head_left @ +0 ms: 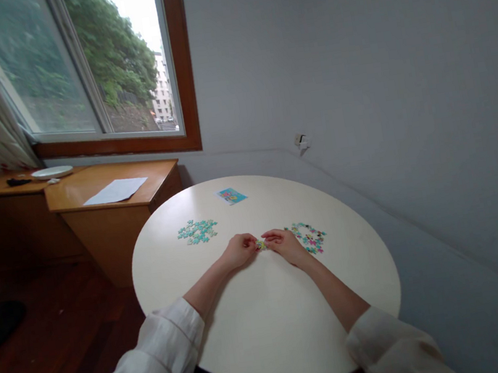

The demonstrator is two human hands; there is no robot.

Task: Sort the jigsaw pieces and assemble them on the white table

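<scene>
Both of my hands meet near the middle of a round white table [270, 327]. Between their fingertips lies a small cluster of yellowish jigsaw puzzle pieces [261, 245]. My left hand [241, 250] has its fingers curled and pinched at the cluster's left side. From the right, my right hand [285, 246] pinches the other side, its fingers bent. How many pieces are between them is too small to tell. Just beyond my right hand is a loose pile of mixed-colour puzzle pieces [316, 240]. A pile of mostly teal puzzle pieces [197, 231] lies to the left.
Toward the table's far edge lies a colourful picture card [232, 196]. A wooden desk [163, 177] with a paper sheet [116, 191] and a white plate [52, 173] stands at the left, below a window. The wall [408, 125] runs close behind and along the right.
</scene>
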